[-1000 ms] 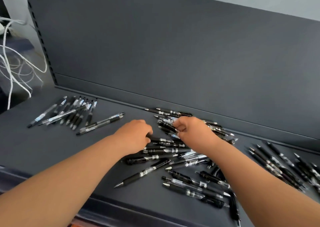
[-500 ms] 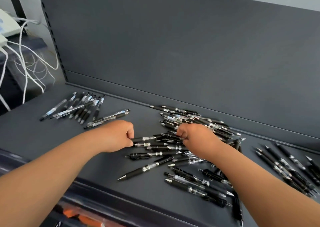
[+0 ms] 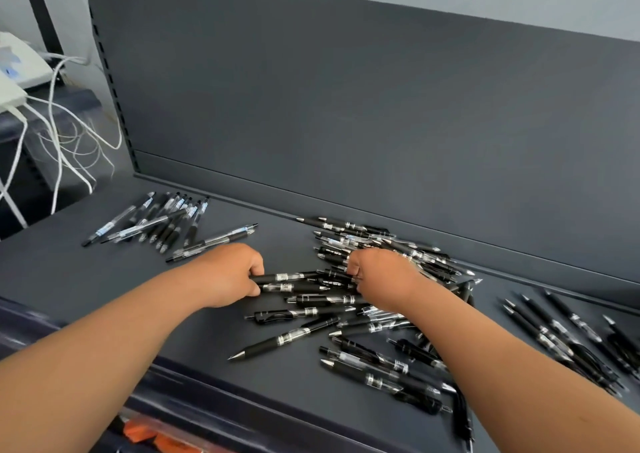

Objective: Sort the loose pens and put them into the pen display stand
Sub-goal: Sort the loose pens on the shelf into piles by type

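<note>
A messy pile of black pens (image 3: pixel 374 317) covers the middle of the dark grey shelf (image 3: pixel 104 286). My left hand (image 3: pixel 228 272) rests at the pile's left edge, fingers curled around the ends of two black pens (image 3: pixel 287 281) that lie flat. My right hand (image 3: pixel 381 276) sits knuckles-up on the pile's middle, closed on several pens; its fingertips are hidden. A sorted row of clear-barrelled pens (image 3: pixel 166 222) lies at the back left. Another group of black pens (image 3: pixel 571 338) lies at the right. No display stand is in view.
The shelf's upright back panel (image 3: pixel 346 123) rises behind the pens. White cables (image 3: pixel 59 134) and a white box (image 3: pixel 17 68) hang left of the shelf. Orange items (image 3: pixel 145 433) show below the shelf's front edge.
My left hand slid left out of the pile, then closed on the ends of two pens. My right hand stayed bunched on the pile. The camera shifted a little to the left.
</note>
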### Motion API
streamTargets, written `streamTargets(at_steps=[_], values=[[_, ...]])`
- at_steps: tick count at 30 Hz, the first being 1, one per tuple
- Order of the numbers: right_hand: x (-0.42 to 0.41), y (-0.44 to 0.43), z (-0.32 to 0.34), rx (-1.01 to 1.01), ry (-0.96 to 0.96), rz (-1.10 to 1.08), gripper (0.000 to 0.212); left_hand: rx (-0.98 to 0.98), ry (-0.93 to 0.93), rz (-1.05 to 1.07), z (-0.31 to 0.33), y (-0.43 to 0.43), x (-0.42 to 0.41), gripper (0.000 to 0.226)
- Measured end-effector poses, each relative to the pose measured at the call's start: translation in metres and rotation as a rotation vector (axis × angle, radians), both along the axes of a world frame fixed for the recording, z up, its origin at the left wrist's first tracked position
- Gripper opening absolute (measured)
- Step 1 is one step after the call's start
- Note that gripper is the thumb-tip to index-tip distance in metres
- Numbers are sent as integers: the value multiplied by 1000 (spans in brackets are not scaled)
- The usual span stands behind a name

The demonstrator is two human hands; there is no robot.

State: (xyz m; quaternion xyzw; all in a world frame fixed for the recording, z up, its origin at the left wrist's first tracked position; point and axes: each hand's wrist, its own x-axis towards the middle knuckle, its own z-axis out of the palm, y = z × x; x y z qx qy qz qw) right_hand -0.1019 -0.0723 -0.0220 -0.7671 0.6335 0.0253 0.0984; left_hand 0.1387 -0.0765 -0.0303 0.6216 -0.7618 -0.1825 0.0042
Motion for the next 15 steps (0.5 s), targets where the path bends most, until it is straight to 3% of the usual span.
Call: streamTargets(at_steps=[9, 15], values=[[-28, 9, 26, -58, -472, -150, 25, -8, 255, 73, 39, 4, -5, 3], [-70, 28, 47, -125, -599, -237, 17, -52, 364, 12, 57, 9, -65, 6]])
